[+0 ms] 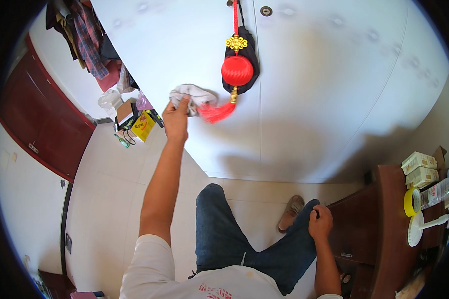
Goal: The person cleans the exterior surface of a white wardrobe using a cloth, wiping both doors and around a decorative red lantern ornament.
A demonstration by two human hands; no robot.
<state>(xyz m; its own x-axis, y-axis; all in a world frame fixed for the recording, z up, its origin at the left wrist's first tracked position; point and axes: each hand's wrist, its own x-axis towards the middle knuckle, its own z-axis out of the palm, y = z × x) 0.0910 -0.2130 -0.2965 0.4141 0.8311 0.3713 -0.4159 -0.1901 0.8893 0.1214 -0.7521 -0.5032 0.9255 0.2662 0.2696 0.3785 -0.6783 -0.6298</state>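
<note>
My left hand grips a crumpled whitish cloth against the pale cabinet door. Beside the cloth swings or leans the pink-red tassel of a hanging ornament, which has a red ball and a gold-coloured knot. Behind the ornament hangs a black pouch. A round lock sits near the top. My right hand rests on my knee in blue jeans, its fingers curled; whether it holds anything I cannot tell.
On the right stands a brown wooden desk with yellow tape, a plastic bottle and stacked packs. Left of the cabinet, a yellow box, bags and a green bottle are on the floor, below hanging clothes. A dark red door is farther left.
</note>
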